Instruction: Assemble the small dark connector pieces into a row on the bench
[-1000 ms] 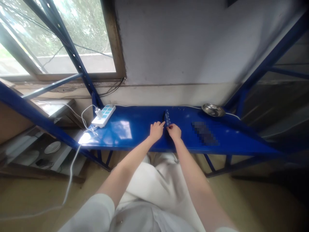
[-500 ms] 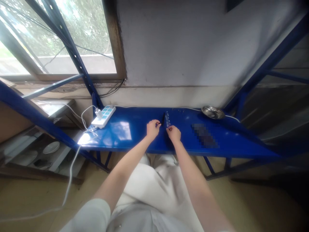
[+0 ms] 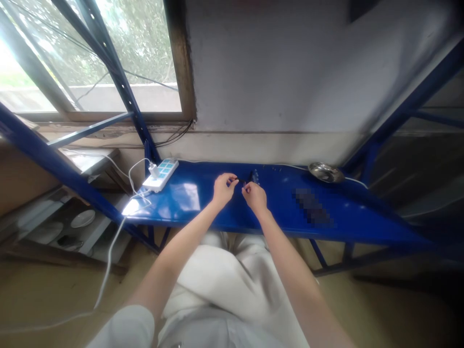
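Note:
Over the middle of the blue table, my left hand (image 3: 223, 189) pinches a small thin black piece (image 3: 239, 180) between thumb and fingertips. Close beside it, my right hand (image 3: 255, 197) is closed in a pinch at the piece's right end. Whatever lies between the right fingertips is too small to make out. Just beyond the right hand, a row of small clear bluish pieces (image 3: 255, 176) lies on the table, partly hidden by that hand. Along its left side is a dark strip (image 3: 250, 175), also partly covered.
A white power strip (image 3: 161, 176) with a plug and cables lies at the left of the blue table (image 3: 279, 217). A shiny metal bowl (image 3: 325, 172) stands at the back right. A pixelated dark object (image 3: 312, 207) lies to the right. Several tiny bits lie near the back edge.
My right hand has moved left and away from the row of clear pieces, up to the black piece in my left hand. The view has shifted slightly.

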`<state>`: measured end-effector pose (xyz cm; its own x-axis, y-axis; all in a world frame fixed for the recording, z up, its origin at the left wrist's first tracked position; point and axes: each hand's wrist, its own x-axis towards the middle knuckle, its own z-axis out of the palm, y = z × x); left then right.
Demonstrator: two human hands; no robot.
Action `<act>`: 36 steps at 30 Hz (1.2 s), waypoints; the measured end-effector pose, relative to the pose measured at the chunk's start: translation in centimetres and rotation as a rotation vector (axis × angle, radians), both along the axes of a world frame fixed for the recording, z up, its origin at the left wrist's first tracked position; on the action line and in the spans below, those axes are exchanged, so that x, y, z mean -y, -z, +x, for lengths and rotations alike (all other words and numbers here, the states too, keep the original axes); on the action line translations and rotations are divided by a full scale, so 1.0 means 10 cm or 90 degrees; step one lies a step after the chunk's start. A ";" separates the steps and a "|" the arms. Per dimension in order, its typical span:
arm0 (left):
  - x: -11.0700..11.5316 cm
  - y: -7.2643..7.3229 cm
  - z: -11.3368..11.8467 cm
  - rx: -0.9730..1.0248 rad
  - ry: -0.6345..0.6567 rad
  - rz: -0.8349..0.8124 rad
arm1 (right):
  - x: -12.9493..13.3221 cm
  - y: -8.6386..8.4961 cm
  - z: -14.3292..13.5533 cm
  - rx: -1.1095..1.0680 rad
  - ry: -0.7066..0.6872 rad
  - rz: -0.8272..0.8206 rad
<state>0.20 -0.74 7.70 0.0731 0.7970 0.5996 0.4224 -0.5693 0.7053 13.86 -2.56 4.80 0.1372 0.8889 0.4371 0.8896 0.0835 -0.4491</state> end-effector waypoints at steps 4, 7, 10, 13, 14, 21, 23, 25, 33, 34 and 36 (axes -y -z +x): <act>0.00 -0.03 -0.08 -0.059 0.023 0.064 | 0.02 -0.10 -0.07 0.061 -0.018 -0.014; 0.02 -0.03 -0.11 -0.066 0.045 0.052 | 0.02 -0.16 -0.13 0.068 -0.033 -0.031; 0.03 -0.03 -0.12 -0.059 0.051 -0.015 | 0.00 -0.18 -0.18 0.049 -0.041 -0.038; 0.01 0.00 -0.12 -0.037 0.042 -0.076 | 0.00 -0.18 -0.21 0.018 -0.043 -0.054; -0.01 0.02 -0.13 -0.031 0.046 -0.086 | -0.01 -0.18 -0.21 0.007 -0.044 -0.062; -0.13 0.20 -0.13 -0.037 0.045 -0.157 | -0.07 -0.15 -0.28 -0.037 -0.042 -0.070; -0.18 0.24 -0.13 -0.032 0.029 -0.179 | -0.11 -0.12 -0.30 -0.041 -0.046 -0.065; -0.24 0.26 -0.14 -0.040 0.036 -0.202 | -0.15 -0.07 -0.32 -0.045 -0.048 -0.062; -0.67 0.37 -0.29 -0.146 -0.047 -0.240 | -0.19 0.10 -0.31 -0.109 -0.061 -0.065; -0.73 0.39 -0.33 -0.175 -0.086 -0.245 | -0.18 0.10 -0.31 -0.116 -0.062 -0.070; -0.83 0.45 -0.40 -0.230 -0.150 -0.265 | -0.15 0.10 -0.30 -0.130 -0.066 -0.080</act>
<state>-3.81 7.57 3.18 0.0068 0.9791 0.2034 0.7584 -0.1376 0.6371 10.89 -1.04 3.77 0.1165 0.9483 0.2952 0.7691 0.1020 -0.6310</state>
